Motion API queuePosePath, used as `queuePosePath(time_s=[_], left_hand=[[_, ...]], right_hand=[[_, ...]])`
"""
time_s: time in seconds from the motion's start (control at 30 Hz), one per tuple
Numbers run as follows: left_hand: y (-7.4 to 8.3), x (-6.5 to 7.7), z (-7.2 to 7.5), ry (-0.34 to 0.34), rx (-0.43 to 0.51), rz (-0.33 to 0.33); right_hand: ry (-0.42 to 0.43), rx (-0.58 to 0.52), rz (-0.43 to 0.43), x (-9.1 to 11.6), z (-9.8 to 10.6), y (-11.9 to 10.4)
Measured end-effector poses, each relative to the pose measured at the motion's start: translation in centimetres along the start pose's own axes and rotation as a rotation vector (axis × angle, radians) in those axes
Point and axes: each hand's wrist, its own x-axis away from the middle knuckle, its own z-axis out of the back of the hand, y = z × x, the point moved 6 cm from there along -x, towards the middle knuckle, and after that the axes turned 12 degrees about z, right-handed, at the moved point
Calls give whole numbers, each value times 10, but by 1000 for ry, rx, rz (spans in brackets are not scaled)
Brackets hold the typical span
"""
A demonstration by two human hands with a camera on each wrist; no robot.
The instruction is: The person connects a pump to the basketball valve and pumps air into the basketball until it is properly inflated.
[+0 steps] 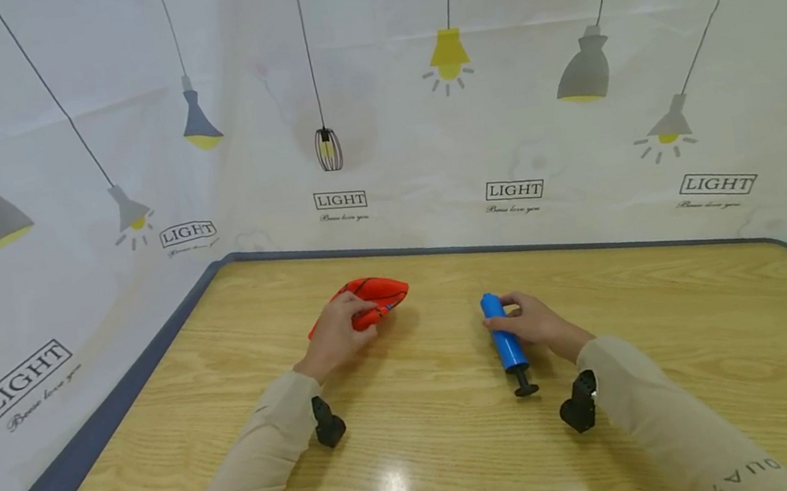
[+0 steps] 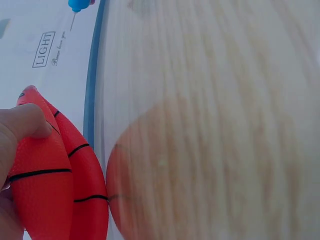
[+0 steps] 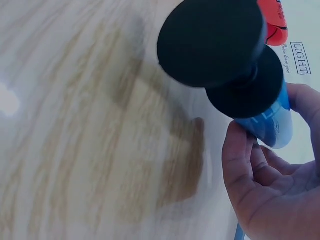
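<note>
A limp, folded red ball [image 1: 385, 288] with black seam lines, like a deflated basketball, is on the left side of the table. My left hand [image 1: 334, 335] pinches its near fold; in the left wrist view the thumb presses on the red skin [image 2: 45, 195]. To the right, my right hand [image 1: 536, 320] grips a blue hand pump [image 1: 510, 348] around its barrel, thumb on one side and fingers on the other. The pump's black handle [image 3: 212, 42] points toward me. A thin needle sticks out from the pump's tip [image 2: 77, 5] in the left wrist view.
The wooden table [image 1: 446, 450] has a dark blue border along its back and left edges. Behind it hangs a pale cloth [image 1: 393, 116] printed with lamps and lettering. Black wrist cameras [image 1: 328, 423] sit at both cuffs.
</note>
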Motion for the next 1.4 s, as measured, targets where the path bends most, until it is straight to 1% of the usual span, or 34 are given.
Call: queuePosePath(time_s=[0.1,0.3,0.43,0.67,0.83,0.97,1.07,1.17,1.4], left_hand=[[0,0,-1,1,-23,16],[-3,0,2,22,-64,86],[-3,1,4,40,-75,93],[-4,2,2,36,-103,101],[-6,2,4,72,-166,136],[-11,1,3,88,-216,169],[-13,1,2,82,-221,164],[-11,0,3,89,-204,151],[-6,3,9,153,-172,120]], right_hand=[[-12,25,-2,1,0,0],[-21,32,-7,6,-1,-1],[-14,30,3,8,0,-2],[-11,13,-2,13,1,-4],[-15,-6,-9,17,0,-7],[-21,-23,1,20,0,-9],[-23,-26,10,21,0,-9],[-23,-18,15,22,1,-8],[-39,-20,43,25,0,-5]])
